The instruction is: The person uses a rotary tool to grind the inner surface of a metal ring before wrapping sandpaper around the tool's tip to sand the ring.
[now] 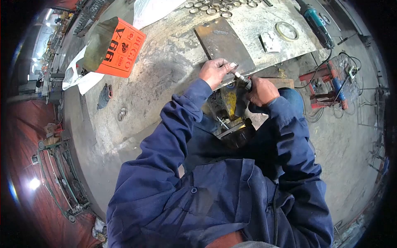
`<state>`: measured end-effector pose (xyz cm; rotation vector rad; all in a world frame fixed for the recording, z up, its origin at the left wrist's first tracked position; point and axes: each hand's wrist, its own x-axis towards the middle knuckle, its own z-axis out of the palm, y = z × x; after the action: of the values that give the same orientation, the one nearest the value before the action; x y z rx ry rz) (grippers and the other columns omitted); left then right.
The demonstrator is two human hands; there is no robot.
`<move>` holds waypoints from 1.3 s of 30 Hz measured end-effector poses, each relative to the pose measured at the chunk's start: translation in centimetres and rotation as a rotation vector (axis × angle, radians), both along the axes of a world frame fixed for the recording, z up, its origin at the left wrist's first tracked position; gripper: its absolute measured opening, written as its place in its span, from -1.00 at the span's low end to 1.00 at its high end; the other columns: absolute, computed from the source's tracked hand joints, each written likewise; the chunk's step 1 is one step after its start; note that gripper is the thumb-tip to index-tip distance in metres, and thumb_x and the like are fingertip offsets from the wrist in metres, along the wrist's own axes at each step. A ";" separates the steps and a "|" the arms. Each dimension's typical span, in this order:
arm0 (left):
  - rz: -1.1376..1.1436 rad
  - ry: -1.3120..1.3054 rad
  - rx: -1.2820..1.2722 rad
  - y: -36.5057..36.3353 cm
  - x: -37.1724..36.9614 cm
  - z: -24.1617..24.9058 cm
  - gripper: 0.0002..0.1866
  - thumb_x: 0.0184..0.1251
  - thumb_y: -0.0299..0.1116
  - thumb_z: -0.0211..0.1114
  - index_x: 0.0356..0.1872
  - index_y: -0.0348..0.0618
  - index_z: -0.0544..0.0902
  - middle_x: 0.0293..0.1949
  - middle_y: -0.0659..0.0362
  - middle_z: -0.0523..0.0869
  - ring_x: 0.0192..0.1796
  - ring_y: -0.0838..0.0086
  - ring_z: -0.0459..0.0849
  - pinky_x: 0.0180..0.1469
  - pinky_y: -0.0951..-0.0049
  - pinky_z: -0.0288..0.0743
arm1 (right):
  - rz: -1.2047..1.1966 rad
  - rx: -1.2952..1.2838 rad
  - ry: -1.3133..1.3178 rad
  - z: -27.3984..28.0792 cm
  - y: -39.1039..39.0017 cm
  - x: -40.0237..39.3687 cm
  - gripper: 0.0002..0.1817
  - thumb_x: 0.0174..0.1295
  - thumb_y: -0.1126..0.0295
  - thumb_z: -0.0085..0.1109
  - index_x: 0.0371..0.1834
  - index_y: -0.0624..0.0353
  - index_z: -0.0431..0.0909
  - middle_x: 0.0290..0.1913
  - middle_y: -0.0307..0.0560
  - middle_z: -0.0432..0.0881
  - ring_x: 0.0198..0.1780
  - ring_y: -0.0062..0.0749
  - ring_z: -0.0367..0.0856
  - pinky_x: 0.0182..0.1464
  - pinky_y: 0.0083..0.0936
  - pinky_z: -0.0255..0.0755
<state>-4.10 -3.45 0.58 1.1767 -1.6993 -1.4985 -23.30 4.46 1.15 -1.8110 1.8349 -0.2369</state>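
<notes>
My left hand [213,73] is closed in a pinch at the front edge of the bench, over a dark flat steel plate [225,41]. Its thumb and fingertips come together around something small, which I cannot make out. Facing it, my right hand [263,91] wraps round a hand-held tool with a silver metal nose [241,77]. That nose points up and left, its tip right by the left fingertips. Most of the tool's body is hidden in the right palm.
Several metal rings [211,11] lie at the bench's far edge. A larger ring [287,31] and a teal power tool [315,22] are on the right. An orange cut-open can [122,49] stands left. A red stand [324,84] with cables occupies the floor at right.
</notes>
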 end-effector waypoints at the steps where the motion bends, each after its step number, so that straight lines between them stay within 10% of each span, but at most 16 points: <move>1: 0.005 -0.029 -0.007 0.2 0.1 0.4 -0.72 0.27 -0.15 0.28 -0.36 -0.18 0.71 -0.45 0.24 0.69 -0.37 0.62 0.53 -0.22 0.50 0.41 | 0.021 -0.004 -0.026 -0.5 0.0 -0.1 -0.60 -0.16 0.34 0.32 -0.23 0.29 0.51 -0.32 0.29 0.61 -0.16 0.18 0.58 -0.15 -0.10 0.45; 34: 0.013 -0.338 -0.004 -3.4 -1.4 1.8 -0.60 0.21 0.00 0.29 -0.45 -0.20 0.66 -0.47 0.18 0.69 -0.39 0.49 0.59 -0.24 0.44 0.44 | -0.139 -0.011 -0.132 1.0 3.9 -4.8 -0.58 -0.10 0.24 0.32 -0.20 0.27 0.55 -0.26 0.31 0.61 -0.13 0.17 0.58 -0.11 -0.17 0.45; 39: 0.456 -0.445 -0.446 -3.8 3.8 7.6 -0.58 0.24 0.02 0.23 -0.35 -0.22 0.61 -0.38 -0.03 0.67 -0.29 0.14 0.64 -0.19 0.26 0.48 | -0.106 -0.017 -0.263 2.4 3.2 -4.6 -0.62 -0.13 0.38 0.29 -0.19 0.27 0.53 -0.36 0.18 0.62 -0.21 0.05 0.62 -0.17 -0.23 0.45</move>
<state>-0.34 -7.28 8.21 1.5751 -1.7515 -0.5727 -27.95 7.65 3.58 -1.6088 1.7464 -0.5067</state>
